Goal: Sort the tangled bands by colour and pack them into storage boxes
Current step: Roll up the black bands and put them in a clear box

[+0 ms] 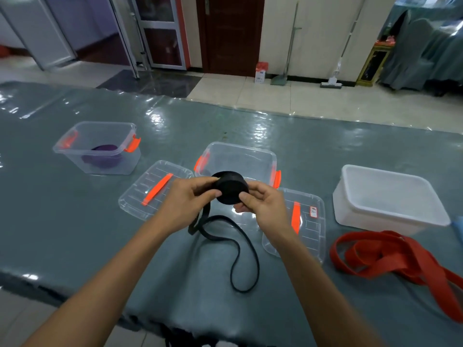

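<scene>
Both hands, the left hand (pixel 186 196) and the right hand (pixel 260 204), held with curled fingers a black rolled rubber band (pixel 231 187) above the grey desk (pixel 62 221), its loose tail lying on the desk. Behind it stood a clear plastic box with orange latches (pixel 253 159); whether it held anything could not be told. A second clear box (pixel 100 149) at the far left contained a coiled purple band (pixel 104 157). A tangled red band (pixel 390 256) lay beside a white plastic tub (pixel 390 199).

Both hands up front, meeting in the middle

Bare forearms reach in from the bottom corners and angle toward each other. Left hand (pixel 186 196) has its fingers curled with the thumb tip pressing forward; right hand (pixel 260 202) mirrors it, thumb and fingers pinched. Both are gripping the same black roll (pixel 231 189).
</scene>
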